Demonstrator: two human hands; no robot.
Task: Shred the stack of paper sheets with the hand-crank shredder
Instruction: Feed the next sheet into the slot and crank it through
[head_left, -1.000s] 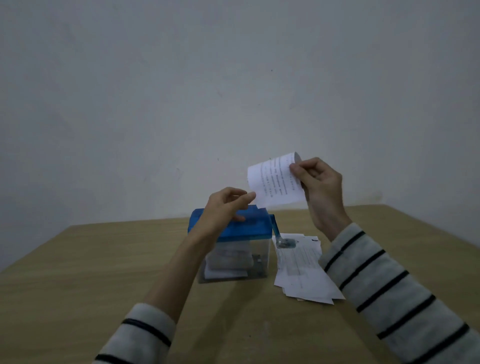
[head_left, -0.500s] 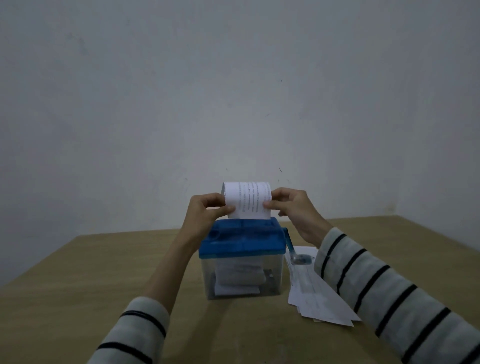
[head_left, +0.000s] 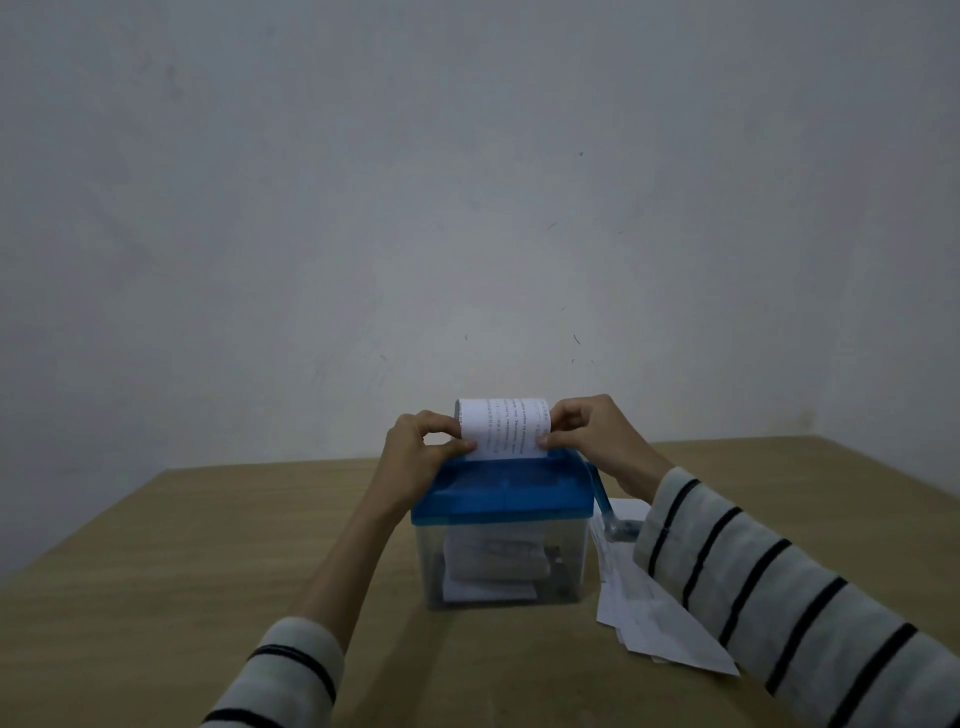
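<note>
Head view: a printed paper sheet (head_left: 503, 428) stood upright over the blue lid (head_left: 506, 491) of the hand-crank shredder (head_left: 503, 530), its top edge curling away from the camera and its bottom edge at the feed slot. The left hand (head_left: 418, 457) pinched the sheet's left edge between thumb and curled fingers; the right hand (head_left: 592, 436) pinched the right edge in the same manner. One second earlier only the right hand had held the sheet, raised to the right of the shredder, while the left hand rested on the lid; half a second earlier both hands had brought it over the lid. It had since sunk lower toward the slot, which suggests that feeding was under way, although whether the blades had caught it could not be told. The crank handle (head_left: 607, 506) hung untouched at the shredder's right side. White paper lay inside the clear bin (head_left: 501, 566). The remaining stack of sheets (head_left: 649, 618) lay on the wooden table (head_left: 208, 571) just right of the shredder, so much of the task remained.
</note>
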